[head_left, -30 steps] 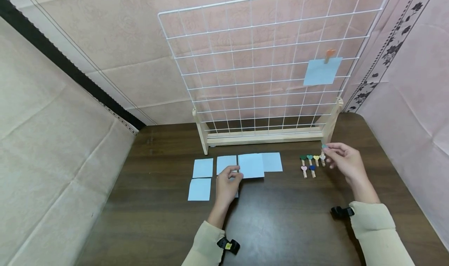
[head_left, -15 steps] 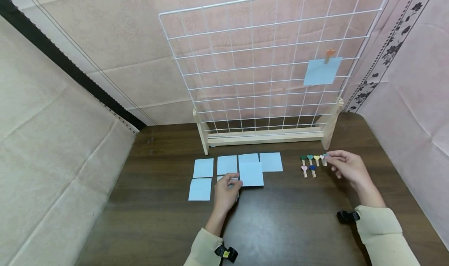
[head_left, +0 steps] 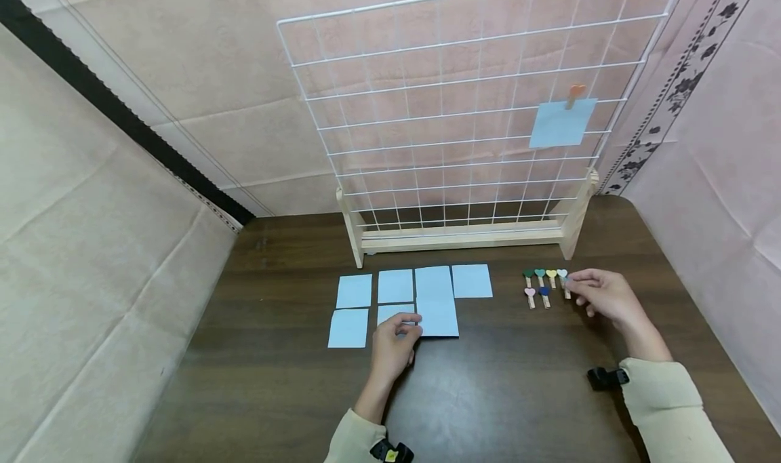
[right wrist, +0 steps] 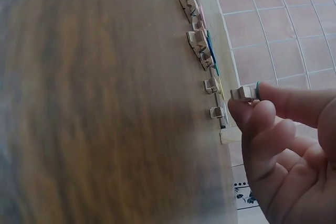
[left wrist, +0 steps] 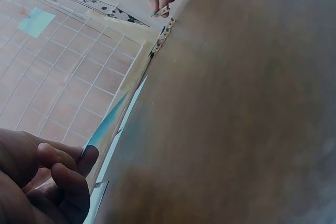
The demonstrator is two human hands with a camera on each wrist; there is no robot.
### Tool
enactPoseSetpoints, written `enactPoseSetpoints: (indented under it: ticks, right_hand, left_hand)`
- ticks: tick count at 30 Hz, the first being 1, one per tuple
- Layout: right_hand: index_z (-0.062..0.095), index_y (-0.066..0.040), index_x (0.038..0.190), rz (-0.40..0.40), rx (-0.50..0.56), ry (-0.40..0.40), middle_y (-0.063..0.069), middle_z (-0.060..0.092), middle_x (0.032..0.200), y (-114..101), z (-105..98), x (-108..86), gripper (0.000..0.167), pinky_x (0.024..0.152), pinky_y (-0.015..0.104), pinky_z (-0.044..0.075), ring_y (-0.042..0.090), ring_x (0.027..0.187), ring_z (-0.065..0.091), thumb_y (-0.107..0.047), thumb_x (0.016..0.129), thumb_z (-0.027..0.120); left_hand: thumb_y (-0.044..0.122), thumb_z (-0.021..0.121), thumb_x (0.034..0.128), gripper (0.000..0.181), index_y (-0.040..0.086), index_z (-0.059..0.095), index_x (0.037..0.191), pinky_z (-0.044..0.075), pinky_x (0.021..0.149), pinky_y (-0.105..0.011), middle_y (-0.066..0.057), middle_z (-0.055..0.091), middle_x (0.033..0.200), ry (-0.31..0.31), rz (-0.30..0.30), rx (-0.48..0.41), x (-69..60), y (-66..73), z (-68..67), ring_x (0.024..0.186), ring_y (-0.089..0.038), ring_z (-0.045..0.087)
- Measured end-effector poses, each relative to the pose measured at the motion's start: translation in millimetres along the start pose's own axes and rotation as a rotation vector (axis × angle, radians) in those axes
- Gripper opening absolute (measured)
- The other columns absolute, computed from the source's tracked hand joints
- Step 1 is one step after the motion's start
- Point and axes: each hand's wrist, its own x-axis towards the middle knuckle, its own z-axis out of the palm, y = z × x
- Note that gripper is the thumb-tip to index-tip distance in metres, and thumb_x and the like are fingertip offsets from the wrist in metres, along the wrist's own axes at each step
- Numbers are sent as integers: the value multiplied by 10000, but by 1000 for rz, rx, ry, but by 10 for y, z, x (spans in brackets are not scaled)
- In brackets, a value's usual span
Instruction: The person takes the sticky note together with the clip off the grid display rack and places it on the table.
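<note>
My left hand (head_left: 392, 349) pinches a square light-blue paper note (head_left: 439, 319) at its left edge. In the left wrist view this held note (left wrist: 106, 123) is seen nearly edge-on, raised off the table. Behind it, other blue notes (head_left: 354, 292) lie in rows on the wood. At the right, my right hand (head_left: 604, 299) pinches a small wooden clothespin (right wrist: 244, 94) between thumb and fingertips; a bit of teal shows at its end. Just left of that hand lie several heart-topped clothespins (head_left: 544, 291) in two rows.
A white wire grid (head_left: 439, 124) stands on a pale wooden base (head_left: 460, 239) at the back of the brown table (head_left: 274, 381). An orange clothespin (head_left: 575, 95) fixes one blue note (head_left: 561, 124) to its right side. Cloth walls surround the table.
My left hand has drawn the note toward me, uncovering the note behind it. My right hand has come down and slightly right with its clothespin, beside the row.
</note>
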Motion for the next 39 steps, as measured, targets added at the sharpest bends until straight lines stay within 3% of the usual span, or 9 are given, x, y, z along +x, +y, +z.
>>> enactPoseSetpoints:
  ticks: [6, 15, 18, 24, 31, 36, 39]
  right_hand:
    - [610, 143, 1294, 4, -23, -1, 41, 751, 905, 1, 3, -6, 449, 541, 324, 553, 144, 689, 631, -245, 1070, 646]
    - [624, 162, 1246, 2, -20, -19, 41, 755, 887, 16, 18, -28, 403, 543, 327, 557, 149, 678, 643, -196, 1063, 653]
    - [623, 174, 1240, -2, -14, -20, 50, 757, 887, 33, 14, -26, 400, 564, 328, 576, 139, 691, 657, -182, 1060, 654]
    - [575, 223, 1257, 15, 61, -54, 67, 748, 891, 63, 15, -13, 406, 633, 316, 617, 121, 714, 691, -124, 1059, 643]
    - [539, 253, 1269, 34, 84, -97, 51, 731, 879, 66, 57, 2, 415, 671, 303, 626, 119, 719, 704, -76, 1043, 654]
    - [567, 210, 1214, 41, 66, -100, 60, 749, 878, 76, 77, 7, 361, 643, 305, 618, 126, 704, 692, -61, 1015, 697]
    - [582, 162, 1132, 36, 63, -94, 54, 749, 861, 58, 93, 0, 277, 631, 304, 617, 127, 693, 693, -48, 1004, 708]
  left_hand:
    - [7, 688, 991, 136, -33, 790, 1072, 432, 423, -189, -102, 724, 851, -24, 10, 21, 13, -19, 16, 390, -46, 477]
    - [35, 670, 1009, 163, -54, 786, 1081, 418, 409, -204, -99, 714, 849, -62, -21, 50, 58, -23, 12, 388, -46, 471]
    - [56, 665, 1013, 173, -40, 797, 1070, 432, 432, -218, -93, 734, 842, -77, -19, 101, 85, -9, -12, 423, -65, 495]
    - [90, 660, 1007, 186, 32, 836, 991, 512, 646, -264, -18, 753, 846, -103, 33, 264, 125, 21, -45, 612, -63, 563]
    - [90, 624, 1016, 294, 47, 760, 760, 403, 577, -261, 61, 452, 564, -142, 39, 312, 151, 46, -61, 539, -87, 398]
    - [88, 634, 1005, 296, 35, 723, 727, 381, 567, -268, 72, 405, 558, -147, 27, 316, 148, 67, -55, 548, -99, 377]
    - [97, 636, 1006, 283, 43, 744, 751, 402, 586, -277, 61, 451, 576, -146, 15, 317, 145, 71, -54, 563, -101, 403]
